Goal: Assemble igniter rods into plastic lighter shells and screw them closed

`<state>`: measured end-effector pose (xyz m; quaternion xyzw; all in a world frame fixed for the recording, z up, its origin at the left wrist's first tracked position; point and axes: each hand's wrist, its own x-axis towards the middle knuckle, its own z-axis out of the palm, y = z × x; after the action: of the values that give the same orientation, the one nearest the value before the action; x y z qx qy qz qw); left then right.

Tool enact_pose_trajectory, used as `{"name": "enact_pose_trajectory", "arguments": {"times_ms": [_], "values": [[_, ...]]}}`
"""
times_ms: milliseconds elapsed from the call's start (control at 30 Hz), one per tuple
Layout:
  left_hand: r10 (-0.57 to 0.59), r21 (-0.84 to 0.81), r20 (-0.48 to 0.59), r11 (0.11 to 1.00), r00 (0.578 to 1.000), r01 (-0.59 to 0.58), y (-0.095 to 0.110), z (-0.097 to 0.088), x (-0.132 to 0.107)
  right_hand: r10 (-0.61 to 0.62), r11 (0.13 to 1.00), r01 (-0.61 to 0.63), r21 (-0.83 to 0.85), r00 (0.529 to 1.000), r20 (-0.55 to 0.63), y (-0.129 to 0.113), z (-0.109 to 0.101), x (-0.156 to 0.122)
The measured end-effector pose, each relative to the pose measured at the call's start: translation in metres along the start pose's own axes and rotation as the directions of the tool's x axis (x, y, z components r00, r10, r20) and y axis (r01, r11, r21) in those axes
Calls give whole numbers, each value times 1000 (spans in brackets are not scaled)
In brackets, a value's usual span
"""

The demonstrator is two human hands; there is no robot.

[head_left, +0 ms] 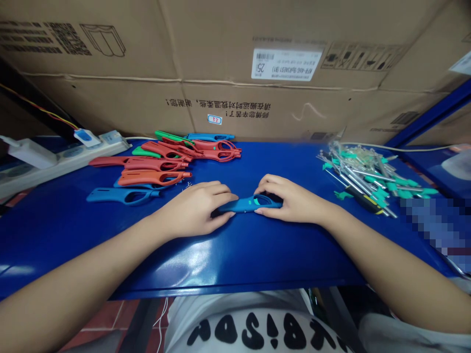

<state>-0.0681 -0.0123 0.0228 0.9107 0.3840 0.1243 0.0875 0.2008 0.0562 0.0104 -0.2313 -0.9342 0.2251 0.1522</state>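
Note:
Both hands hold one blue lighter handle (243,204), a long-necked lighter's plastic body with a trigger loop and a green part showing inside. My left hand (204,206) is closed around its left end. Its looped right end is pinched between the thumb and fingers of my right hand (285,200). The handle lies level, just over or on the blue table; I cannot tell which. Left of my hands are several loose handles: a blue one (110,195), an orange one (150,177) and a pile of red ones (217,150), with green among them.
On the right lies a heap of metal rods with green plastic pieces (368,171), and a black-and-yellow tool handle (364,200) in it. A white power strip (73,159) with plugs runs along the left. A large cardboard box (221,63) stands behind the blue table (257,260).

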Motion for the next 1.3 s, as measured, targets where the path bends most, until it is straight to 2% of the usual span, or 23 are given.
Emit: {"name": "enact_pose_trajectory", "arguments": {"times_ms": [300, 1300], "values": [[7, -3, -25, 1000, 1000, -7, 2, 1, 1, -9, 1000, 9, 18, 1000, -18, -1, -2, 0], [-5, -14, -17, 1000, 1000, 4, 3, 0, 0, -11, 998, 12, -56, 1000, 11, -1, -1, -1]]}}
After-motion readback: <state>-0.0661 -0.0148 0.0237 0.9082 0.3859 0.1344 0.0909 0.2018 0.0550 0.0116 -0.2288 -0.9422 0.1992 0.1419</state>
